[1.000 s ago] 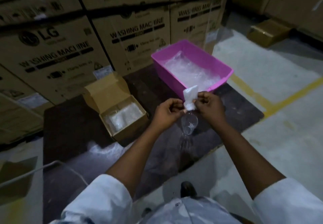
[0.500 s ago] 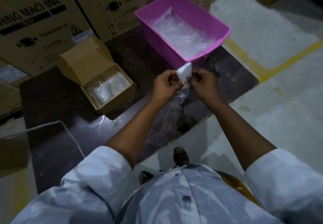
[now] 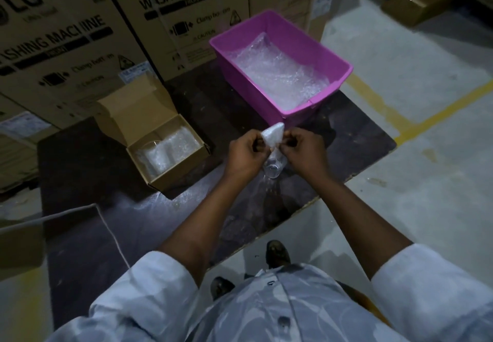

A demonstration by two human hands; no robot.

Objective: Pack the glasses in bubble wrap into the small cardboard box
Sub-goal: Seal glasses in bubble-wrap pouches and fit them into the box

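while both hands (image 3: pixel 274 152) pinch wrap, cartons (image 3: pixel 184 10) read "washing machine".

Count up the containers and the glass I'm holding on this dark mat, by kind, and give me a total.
Small cardboard box, open with bubble wrap inside: 1
Pink plastic tub, bubble wrap inside: 1
Glass, held between the left hand and right hand with wrap at its top: 1
Total: 3
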